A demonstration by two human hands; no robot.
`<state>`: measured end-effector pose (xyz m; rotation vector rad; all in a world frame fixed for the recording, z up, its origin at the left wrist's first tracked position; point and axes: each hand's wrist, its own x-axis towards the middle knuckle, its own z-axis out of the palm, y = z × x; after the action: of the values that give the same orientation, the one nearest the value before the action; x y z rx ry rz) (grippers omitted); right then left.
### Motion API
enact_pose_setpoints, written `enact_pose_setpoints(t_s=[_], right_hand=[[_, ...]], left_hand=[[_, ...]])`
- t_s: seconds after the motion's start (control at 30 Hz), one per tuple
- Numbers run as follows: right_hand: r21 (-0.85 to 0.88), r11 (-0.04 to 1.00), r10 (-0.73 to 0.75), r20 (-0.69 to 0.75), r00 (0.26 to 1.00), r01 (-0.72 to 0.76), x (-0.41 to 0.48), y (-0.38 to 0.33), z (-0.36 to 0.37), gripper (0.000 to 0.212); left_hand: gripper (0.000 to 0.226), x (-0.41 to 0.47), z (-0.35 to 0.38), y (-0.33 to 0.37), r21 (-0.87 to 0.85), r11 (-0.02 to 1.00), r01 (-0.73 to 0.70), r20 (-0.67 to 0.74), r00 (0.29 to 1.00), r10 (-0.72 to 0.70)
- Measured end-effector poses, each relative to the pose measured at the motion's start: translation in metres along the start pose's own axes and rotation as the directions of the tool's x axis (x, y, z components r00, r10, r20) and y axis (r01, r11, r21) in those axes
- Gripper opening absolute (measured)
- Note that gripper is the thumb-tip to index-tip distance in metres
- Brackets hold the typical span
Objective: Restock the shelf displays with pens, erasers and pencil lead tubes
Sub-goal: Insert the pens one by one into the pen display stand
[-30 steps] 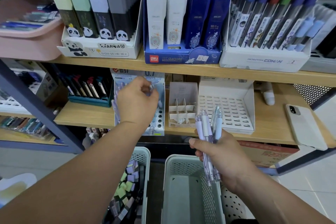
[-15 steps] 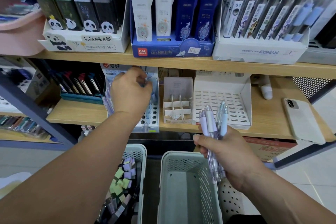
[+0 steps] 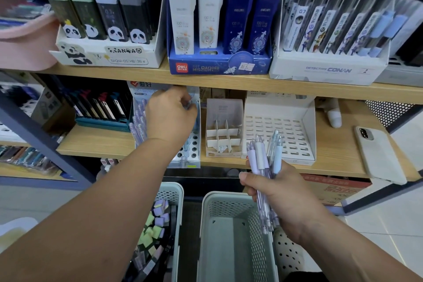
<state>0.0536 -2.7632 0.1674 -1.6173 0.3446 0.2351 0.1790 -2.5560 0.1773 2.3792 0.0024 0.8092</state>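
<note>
Left hand [image 3: 169,117] has moved up the pen display [image 3: 194,144]; right hand [image 3: 286,199] grips pens [image 3: 259,155].

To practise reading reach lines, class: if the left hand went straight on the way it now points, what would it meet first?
Probably the pen display: the left hand points into its upper part, just under the upper shelf. Depth is unclear.

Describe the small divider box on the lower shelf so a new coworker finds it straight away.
Go to the lower wooden shelf, under the blue deli display. Between the perforated pen stand at the left hand and the wide white slotted tray stands the small divider box. It alone is narrow and split by crossed white cardboard dividers.
</note>
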Motion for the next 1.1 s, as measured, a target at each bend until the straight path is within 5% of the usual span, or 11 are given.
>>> enact_pose_setpoints(t_s=[0.53, 0.7, 0.9, 1.1], right_hand=[[-0.007, 1.0, 0.011, -0.006, 1.0, -0.011, -0.002, -0.002, 0.001, 0.018], [0.031, 0.999, 0.029, 0.006, 1.0, -0.029, -0.002, -0.003, 0.0, 0.022], [0.165, 0.983, 0.064, 0.124, 0.99, -0.084, -0.003, -0.012, 0.003, 0.021], [0.237, 0.963, 0.079, 0.218, 0.973, -0.131, -0.004, -0.017, 0.013, 0.025]], left_hand=[[0.009, -0.003, 0.001, -0.006, 0.007, 0.999, 0.033, 0.027, 0.999, -0.033], [0.008, -0.002, 0.002, -0.009, 0.122, 0.989, -0.085, 0.089, 0.993, 0.074], [0.034, -0.003, 0.002, -0.013, 0.22, 0.967, -0.125, 0.241, 0.968, 0.07], [0.026, -0.017, -0.02, -0.002, 0.146, 0.966, -0.215, 0.117, 0.973, 0.199]])
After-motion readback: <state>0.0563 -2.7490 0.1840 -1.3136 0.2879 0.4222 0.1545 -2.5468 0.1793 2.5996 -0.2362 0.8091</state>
